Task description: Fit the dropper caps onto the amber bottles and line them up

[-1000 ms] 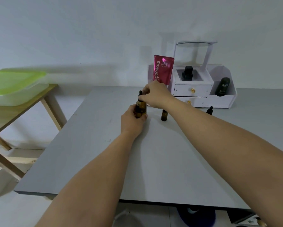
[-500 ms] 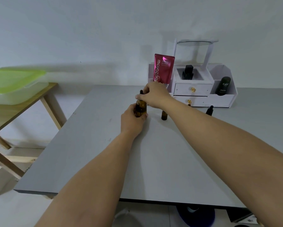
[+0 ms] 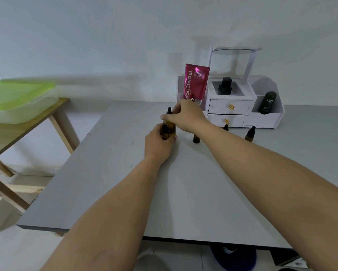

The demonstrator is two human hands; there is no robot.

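The left hand (image 3: 160,141) is closed around the body of an amber bottle (image 3: 169,131) standing on the grey table (image 3: 183,192), and the right hand (image 3: 185,119) pinches the black dropper cap (image 3: 169,110) on its neck, probably screwing it on. Just right of the hands one small bottle (image 3: 196,138) stands, apparently without cap. Behind the right forearm I see two capped bottles: one mostly hidden (image 3: 225,127), one clear (image 3: 250,134). So four bottles in total, and I judge about half is done; the lining up remains.
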